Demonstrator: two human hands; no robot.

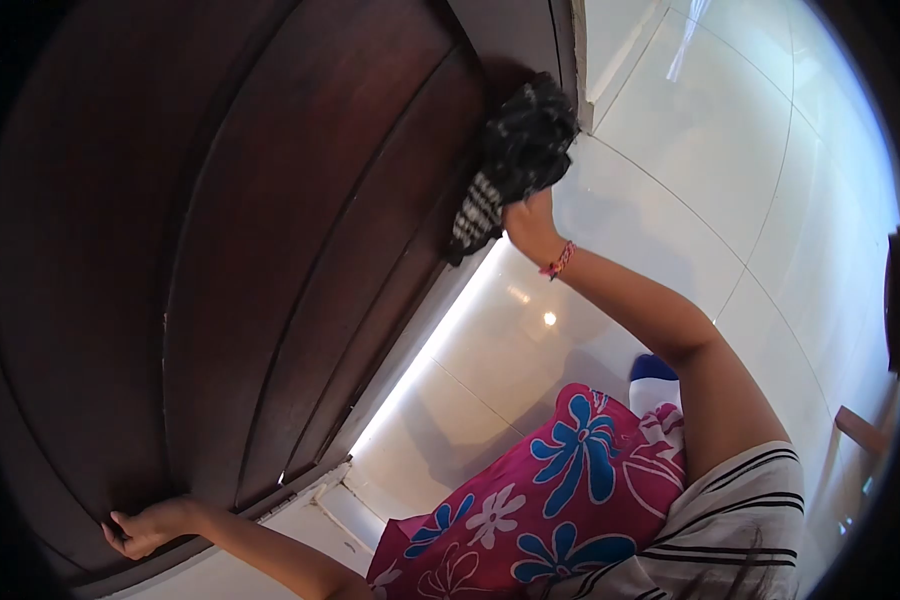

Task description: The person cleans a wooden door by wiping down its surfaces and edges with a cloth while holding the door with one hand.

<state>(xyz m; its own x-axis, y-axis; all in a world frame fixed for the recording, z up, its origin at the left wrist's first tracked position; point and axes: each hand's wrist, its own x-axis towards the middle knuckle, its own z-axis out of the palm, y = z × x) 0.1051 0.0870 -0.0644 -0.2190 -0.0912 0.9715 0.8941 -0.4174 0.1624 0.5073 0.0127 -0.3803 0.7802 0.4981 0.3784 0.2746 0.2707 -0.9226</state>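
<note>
In the head view, my right hand (pixel 536 222) grips a bunched black cloth (pixel 530 140) with a white pattern at one end. The cloth rests against the dark brown wooden door (pixel 300 220), close to its edge. Most of my right fingers are hidden behind the fabric. At the lower left, my left hand (pixel 152 527) is at the door's other side, with its fingers curled in. Whether it holds a dark handle or just the door's edge cannot be made out.
Pale glossy tiles (pixel 670 200) cover the floor, with a bright strip of light along the door's bottom. A white door frame (pixel 582 60) stands at the top. Pink flowered clothing (pixel 530 490) and a blue-and-white sock (pixel 654 380) show below. A brown wooden piece (pixel 860 430) is at right.
</note>
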